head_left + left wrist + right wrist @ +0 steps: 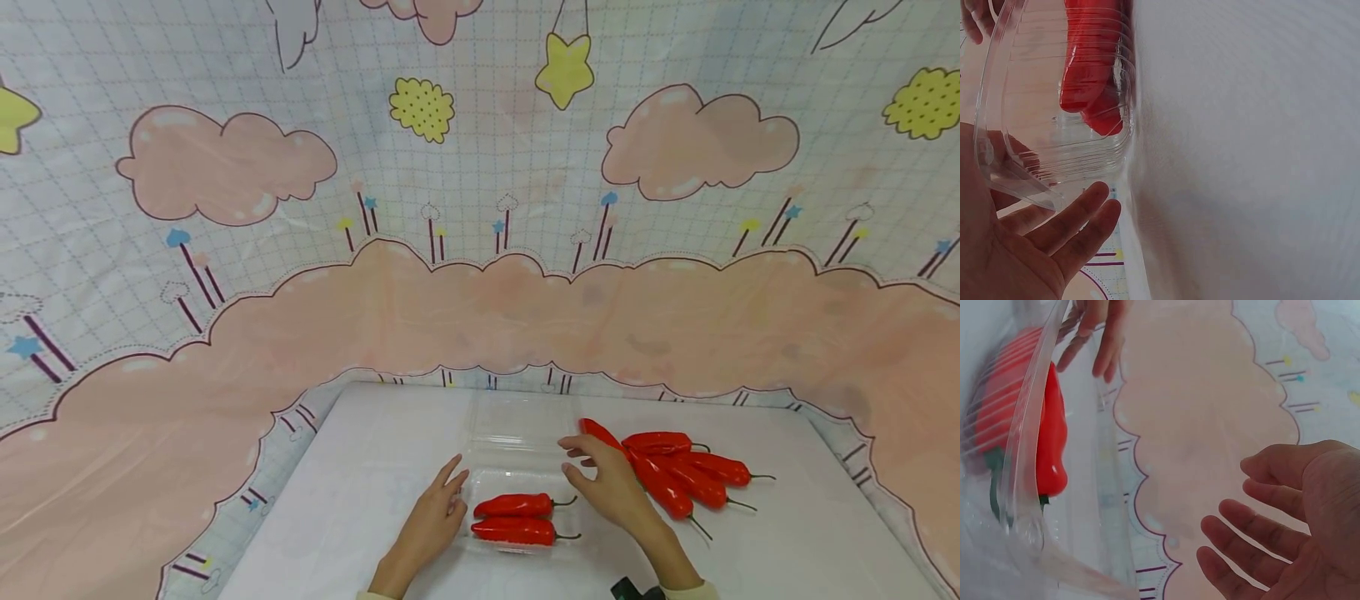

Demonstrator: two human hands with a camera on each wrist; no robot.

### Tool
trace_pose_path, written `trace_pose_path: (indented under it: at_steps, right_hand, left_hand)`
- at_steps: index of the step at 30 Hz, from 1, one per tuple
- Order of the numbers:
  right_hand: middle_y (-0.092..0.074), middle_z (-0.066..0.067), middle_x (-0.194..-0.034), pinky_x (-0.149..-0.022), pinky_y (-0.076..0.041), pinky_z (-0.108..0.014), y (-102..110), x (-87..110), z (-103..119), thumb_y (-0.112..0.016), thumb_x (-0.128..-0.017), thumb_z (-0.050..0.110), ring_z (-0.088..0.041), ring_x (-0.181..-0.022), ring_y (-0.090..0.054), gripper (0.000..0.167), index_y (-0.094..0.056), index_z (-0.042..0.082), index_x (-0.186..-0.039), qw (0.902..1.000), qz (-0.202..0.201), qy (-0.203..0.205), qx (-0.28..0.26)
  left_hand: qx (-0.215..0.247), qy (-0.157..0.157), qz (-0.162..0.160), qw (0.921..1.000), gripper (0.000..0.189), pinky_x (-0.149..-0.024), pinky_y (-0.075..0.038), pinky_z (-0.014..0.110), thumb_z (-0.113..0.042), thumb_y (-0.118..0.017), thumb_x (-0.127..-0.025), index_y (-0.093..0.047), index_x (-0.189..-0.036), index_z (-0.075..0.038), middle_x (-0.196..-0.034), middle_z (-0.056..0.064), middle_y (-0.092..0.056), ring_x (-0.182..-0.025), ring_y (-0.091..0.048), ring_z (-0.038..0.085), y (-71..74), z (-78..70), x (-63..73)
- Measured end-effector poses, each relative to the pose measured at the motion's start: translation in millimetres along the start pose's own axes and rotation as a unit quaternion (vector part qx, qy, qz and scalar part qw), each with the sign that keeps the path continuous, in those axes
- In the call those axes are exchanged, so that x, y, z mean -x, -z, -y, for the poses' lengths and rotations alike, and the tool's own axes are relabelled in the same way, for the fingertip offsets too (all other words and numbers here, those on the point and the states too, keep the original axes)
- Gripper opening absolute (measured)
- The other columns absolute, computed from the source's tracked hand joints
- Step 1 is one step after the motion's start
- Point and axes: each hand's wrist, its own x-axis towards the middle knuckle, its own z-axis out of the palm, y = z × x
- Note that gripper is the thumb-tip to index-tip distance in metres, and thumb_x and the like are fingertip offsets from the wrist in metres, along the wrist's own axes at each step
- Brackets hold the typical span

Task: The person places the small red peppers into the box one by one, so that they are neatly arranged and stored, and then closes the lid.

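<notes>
A clear plastic clamshell box (517,472) lies on the table with its lid (517,421) folded back. In its base are two red peppers, an upper one (512,505) and a lower one (513,531), side by side with stems to the right. My left hand (435,512) is at the box's left side, fingers extended; in the left wrist view its thumb side is by the clear rim, contact unclear. My right hand (611,483) hovers near the box's right edge. In the right wrist view its fingers (1254,531) are spread, holding nothing.
Several more red peppers (693,475) lie in a loose pile right of the box, partly behind my right hand. The white table (337,475) ends against a patterned cloth (525,317) at the back. A black object (633,588) is beside my right wrist.
</notes>
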Motion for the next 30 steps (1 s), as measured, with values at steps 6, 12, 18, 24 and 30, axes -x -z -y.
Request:
trace_pose_path:
  at_steps: [6,12,18,24,30]
  right_hand:
    - [-0.070,-0.002,-0.116,-0.091,-0.058,-0.040,7.1,1.5,-6.1,-0.074,-0.085,0.014,-0.020,-0.106,-0.065,0.038,-0.066,0.017,-0.122,0.9998,0.000,-0.018,0.010]
    - [-0.069,-0.007,-0.118,-0.094,-0.056,-0.045,13.7,3.8,-13.3,-0.073,-0.086,0.013,-0.025,-0.108,-0.065,0.038,-0.066,0.015,-0.124,0.9990,0.002,-0.044,0.008]
    - [-0.068,-0.008,-0.121,-0.094,-0.056,-0.046,19.7,6.2,-24.9,-0.072,-0.087,0.013,-0.027,-0.112,-0.063,0.038,-0.065,0.013,-0.125,0.9987,-0.004,-0.044,0.025]
    - [-0.069,-0.007,-0.120,-0.092,-0.057,-0.045,25.0,9.8,-42.0,-0.072,-0.086,0.014,-0.028,-0.111,-0.063,0.040,-0.065,0.012,-0.125,0.9982,-0.009,-0.043,0.040]
    - [-0.070,-0.009,-0.116,-0.092,-0.056,-0.047,31.1,14.3,-52.6,-0.073,-0.086,0.013,-0.027,-0.107,-0.064,0.040,-0.065,0.012,-0.124,0.9964,-0.023,-0.053,0.061]
  left_hand:
    - [-0.007,-0.015,-0.006,0.9999,0.044,-0.094,-0.054,0.046,-0.004,-0.055,-0.090,-0.056,-0.134,0.003,-0.156,0.013,-0.039,-0.112,-0.067,0.025,-0.3,0.3,0.6]
    - [-0.004,-0.017,-0.005,0.9998,0.044,-0.094,-0.054,0.047,-0.004,-0.054,-0.090,-0.056,-0.134,0.003,-0.155,0.013,-0.039,-0.113,-0.067,0.026,-0.3,0.3,1.0]
    - [-0.007,-0.015,-0.006,0.9998,0.044,-0.095,-0.054,0.047,-0.006,-0.054,-0.091,-0.057,-0.134,0.002,-0.156,0.012,-0.039,-0.113,-0.067,0.025,-0.5,0.8,0.2]
    - [-0.006,-0.020,-0.007,0.9998,0.044,-0.094,-0.055,0.045,-0.004,-0.054,-0.090,-0.057,-0.134,0.003,-0.155,0.013,-0.039,-0.112,-0.067,0.024,-0.2,0.1,0.3]
    - [-0.007,-0.019,-0.008,0.9998,0.044,-0.094,-0.055,0.045,-0.005,-0.055,-0.091,-0.057,-0.134,0.002,-0.155,0.013,-0.040,-0.112,-0.067,0.024,-0.3,0.9,0.6]
